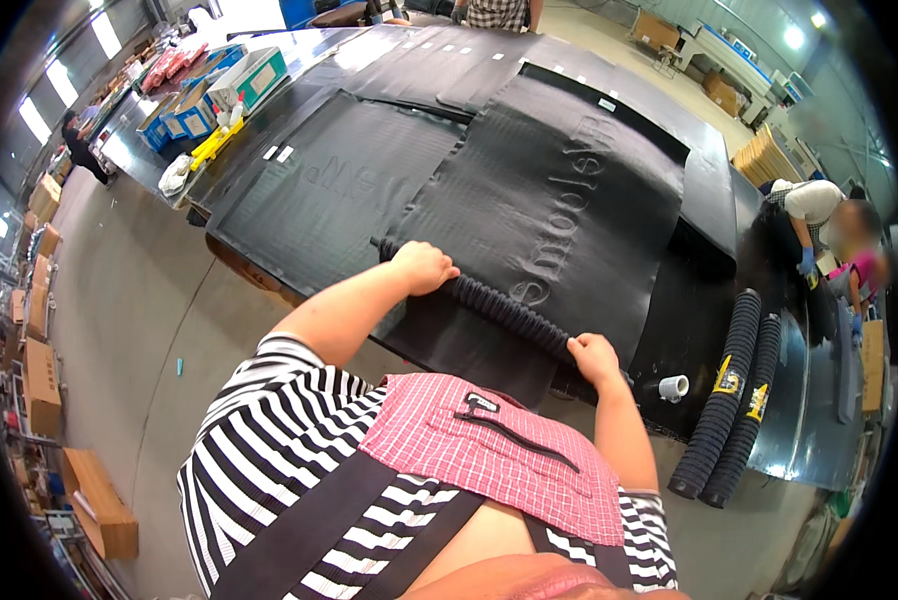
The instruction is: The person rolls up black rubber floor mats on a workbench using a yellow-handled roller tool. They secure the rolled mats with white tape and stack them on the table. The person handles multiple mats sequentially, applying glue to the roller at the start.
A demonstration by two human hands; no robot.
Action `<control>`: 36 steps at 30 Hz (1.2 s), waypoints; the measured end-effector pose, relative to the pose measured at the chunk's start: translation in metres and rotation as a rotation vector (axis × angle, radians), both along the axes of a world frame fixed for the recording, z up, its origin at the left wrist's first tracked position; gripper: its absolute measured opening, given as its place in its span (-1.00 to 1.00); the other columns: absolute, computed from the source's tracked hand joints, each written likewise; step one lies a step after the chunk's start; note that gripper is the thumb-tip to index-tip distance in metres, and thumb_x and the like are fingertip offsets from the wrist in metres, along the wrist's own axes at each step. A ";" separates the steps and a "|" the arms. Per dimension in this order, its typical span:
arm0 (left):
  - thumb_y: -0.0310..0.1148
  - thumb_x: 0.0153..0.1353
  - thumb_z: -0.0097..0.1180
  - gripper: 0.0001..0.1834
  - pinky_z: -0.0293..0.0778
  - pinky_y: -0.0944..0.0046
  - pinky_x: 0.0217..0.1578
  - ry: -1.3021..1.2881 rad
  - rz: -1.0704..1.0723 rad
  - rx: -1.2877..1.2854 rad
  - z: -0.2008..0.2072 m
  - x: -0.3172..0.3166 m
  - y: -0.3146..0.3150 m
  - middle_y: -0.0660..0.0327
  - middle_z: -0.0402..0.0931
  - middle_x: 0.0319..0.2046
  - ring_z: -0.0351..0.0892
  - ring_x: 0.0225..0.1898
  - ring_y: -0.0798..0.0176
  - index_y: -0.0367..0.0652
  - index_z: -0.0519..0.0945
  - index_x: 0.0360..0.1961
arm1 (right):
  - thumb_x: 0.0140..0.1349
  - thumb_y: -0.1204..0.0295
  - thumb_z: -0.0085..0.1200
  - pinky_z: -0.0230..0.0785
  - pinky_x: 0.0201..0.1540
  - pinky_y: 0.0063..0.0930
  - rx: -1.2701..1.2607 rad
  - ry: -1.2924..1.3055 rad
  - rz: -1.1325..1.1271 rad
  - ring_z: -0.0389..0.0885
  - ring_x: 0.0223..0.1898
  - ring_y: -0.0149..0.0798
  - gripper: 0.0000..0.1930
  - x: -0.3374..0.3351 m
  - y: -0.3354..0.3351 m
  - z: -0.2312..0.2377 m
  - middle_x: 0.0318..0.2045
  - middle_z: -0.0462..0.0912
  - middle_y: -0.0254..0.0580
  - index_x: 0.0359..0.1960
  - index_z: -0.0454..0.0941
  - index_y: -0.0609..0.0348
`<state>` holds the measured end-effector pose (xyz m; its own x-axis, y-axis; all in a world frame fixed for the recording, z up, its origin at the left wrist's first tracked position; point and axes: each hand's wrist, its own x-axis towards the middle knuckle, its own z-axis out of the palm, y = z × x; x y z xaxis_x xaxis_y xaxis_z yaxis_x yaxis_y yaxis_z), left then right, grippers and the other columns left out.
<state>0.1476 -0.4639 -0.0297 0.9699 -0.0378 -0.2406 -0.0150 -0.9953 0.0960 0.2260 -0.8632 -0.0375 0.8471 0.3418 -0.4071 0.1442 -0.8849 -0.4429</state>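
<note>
A black ribbed tube (pixel 509 313) lies across the near edge of a large black sheet (pixel 559 200) with raised lettering. My left hand (pixel 425 268) is closed around the tube near its left end. At the tube's right end, my right hand (pixel 593 357) has its fingers closed on it, lower and nearer to me. To the left, a second black sheet (pixel 339 165) with two small white labels lies flat, partly under the first one.
White cup-like piece (pixel 673 388) and two black corrugated hoses (pixel 724 395) with yellow labels lie right. Blue bins (pixel 191 112) and a yellow tool (pixel 217 143) sit at the far left of the table. People work at the right (pixel 807 215), far edge and far left.
</note>
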 end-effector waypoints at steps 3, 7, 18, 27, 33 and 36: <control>0.11 0.45 0.04 -0.56 0.51 -0.07 0.03 0.063 0.076 -0.203 0.006 0.025 0.006 0.10 0.72 -0.16 0.67 0.01 -0.09 -0.04 0.68 -0.21 | 0.15 0.30 0.45 0.54 -0.04 -0.19 0.293 0.006 -0.161 0.72 -0.17 -0.04 -0.76 0.020 -0.014 -0.028 -0.24 0.74 -0.06 -0.34 0.72 0.22; 0.02 0.33 0.26 -0.69 0.47 -0.01 0.06 -0.126 -0.011 -0.312 -0.005 0.033 0.017 0.19 0.63 -0.17 0.59 0.01 -0.03 0.01 0.65 -0.23 | 0.01 0.38 0.53 0.53 -0.11 -0.25 0.445 -0.335 -0.019 0.63 -0.26 -0.13 -0.74 0.023 -0.014 -0.029 -0.43 0.57 -0.16 -0.49 0.63 0.16; -0.06 0.13 0.40 -0.70 0.48 0.08 -0.03 -0.648 -0.432 -0.199 -0.043 0.004 0.027 0.25 0.55 -0.18 0.54 -0.13 0.09 -0.04 0.75 -0.28 | 0.10 0.06 0.42 0.41 0.13 -0.06 0.228 -0.920 0.370 0.56 0.00 0.09 -0.48 -0.033 -0.010 -0.035 -0.08 0.60 -0.05 -0.08 0.58 0.19; 0.16 0.32 0.19 -0.52 0.50 -0.04 0.01 -0.303 -0.266 -0.220 -0.025 0.034 0.024 0.11 0.64 -0.18 0.61 -0.04 -0.06 -0.07 0.68 -0.18 | 0.25 0.17 0.29 0.39 -0.03 -0.04 0.206 -0.571 0.320 0.59 -0.16 0.09 -0.71 0.026 -0.007 -0.032 -0.30 0.62 -0.12 -0.35 0.65 0.17; 0.33 0.41 -0.04 -0.37 0.50 -0.07 0.12 0.115 -0.102 -0.280 0.015 0.077 0.021 0.05 0.71 -0.02 0.63 0.11 -0.12 -0.02 0.69 -0.01 | 0.36 0.24 0.29 0.36 -0.14 -0.28 0.376 -0.193 0.195 0.54 -0.28 -0.24 -0.70 0.087 -0.016 -0.041 -0.35 0.54 -0.25 -0.31 0.68 0.28; 0.30 0.38 0.03 -0.39 0.51 -0.04 0.06 0.108 -0.052 -0.305 0.013 0.089 0.021 0.08 0.71 -0.11 0.66 0.02 -0.08 -0.04 0.71 -0.06 | 0.24 0.41 0.41 0.29 -0.29 -0.48 0.571 -0.070 -0.020 0.37 -0.39 -0.47 -0.79 0.098 -0.007 -0.040 -0.42 0.48 -0.42 -0.36 0.59 0.21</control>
<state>0.2363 -0.4424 -0.0171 0.9341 -0.1732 -0.3121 -0.0388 -0.9185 0.3936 0.3239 -0.8698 -0.0772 0.8738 0.4748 -0.1056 0.1759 -0.5108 -0.8415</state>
